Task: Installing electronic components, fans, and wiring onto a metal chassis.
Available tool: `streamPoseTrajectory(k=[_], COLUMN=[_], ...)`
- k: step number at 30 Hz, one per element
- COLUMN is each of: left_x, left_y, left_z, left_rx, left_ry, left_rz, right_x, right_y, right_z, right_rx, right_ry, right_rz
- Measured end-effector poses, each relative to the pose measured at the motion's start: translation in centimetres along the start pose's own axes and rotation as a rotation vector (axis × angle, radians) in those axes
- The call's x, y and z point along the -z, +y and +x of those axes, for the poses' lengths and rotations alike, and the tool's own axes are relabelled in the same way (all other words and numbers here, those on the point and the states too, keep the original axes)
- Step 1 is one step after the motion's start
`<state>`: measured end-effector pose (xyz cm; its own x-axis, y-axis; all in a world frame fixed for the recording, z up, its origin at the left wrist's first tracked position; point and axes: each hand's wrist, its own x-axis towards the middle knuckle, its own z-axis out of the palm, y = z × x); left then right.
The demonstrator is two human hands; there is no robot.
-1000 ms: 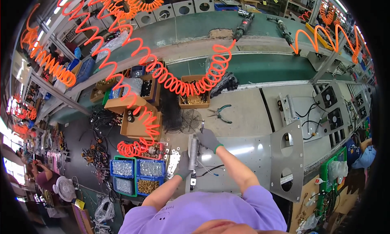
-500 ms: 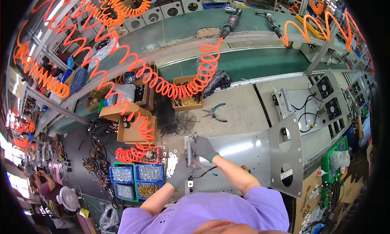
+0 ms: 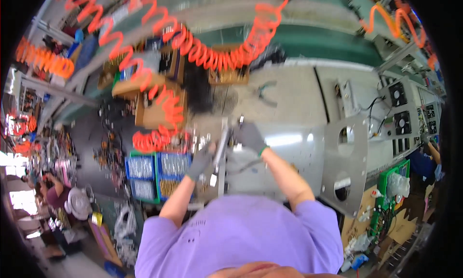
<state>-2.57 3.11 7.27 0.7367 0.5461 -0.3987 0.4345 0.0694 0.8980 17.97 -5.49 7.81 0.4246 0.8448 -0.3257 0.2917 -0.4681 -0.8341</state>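
Note:
Both my hands wear grey gloves and meet at a narrow upright metal strip (image 3: 222,142) on the left edge of a large grey sheet-metal panel (image 3: 348,157) with round holes. My left hand (image 3: 201,160) closes around the strip's lower part. My right hand (image 3: 249,135) sits at the strip's upper end with its fingers curled. Motion blur hides whether it grips the strip or a small part.
Orange coiled air hoses (image 3: 217,56) hang over the bench. Cardboard boxes (image 3: 154,111) and blue bins of small parts (image 3: 156,169) stand to the left. Pliers (image 3: 265,92) lie behind the panel, and fan units (image 3: 400,94) are at the right. Other people work at the far left (image 3: 53,196) and far right (image 3: 427,157).
My head has moved, so the picture has shifted and is now blurred. Both hands stay at the metal strip, with the right one shifted slightly at its upper end.

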Motion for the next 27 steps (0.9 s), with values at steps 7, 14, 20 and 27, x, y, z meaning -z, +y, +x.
streamPoseTrajectory(k=[7, 14, 20, 27], left_x=[-3.3, -5.9, -6.6, -6.4], left_y=[-6.1, -10.9, -10.5, -9.6], left_z=[3.0, 5.9, 4.2, 4.8], left_rx=[-0.094, -0.269, -0.210, -0.147], left_ry=[0.244, 0.164, 0.259, 0.326], left_rz=[0.319, 0.103, 0.229, 0.406], right_x=[-0.1, -4.9, -0.3, -5.3], right_y=[0.2, 0.5, -0.7, 1.6], right_z=[0.4, -6.1, 0.1, -4.6], right_rx=[-0.023, 0.312, 0.002, 0.636], right_ry=[0.105, 0.309, 0.031, 0.447], right_rz=[0.111, -0.042, -0.053, -0.299])
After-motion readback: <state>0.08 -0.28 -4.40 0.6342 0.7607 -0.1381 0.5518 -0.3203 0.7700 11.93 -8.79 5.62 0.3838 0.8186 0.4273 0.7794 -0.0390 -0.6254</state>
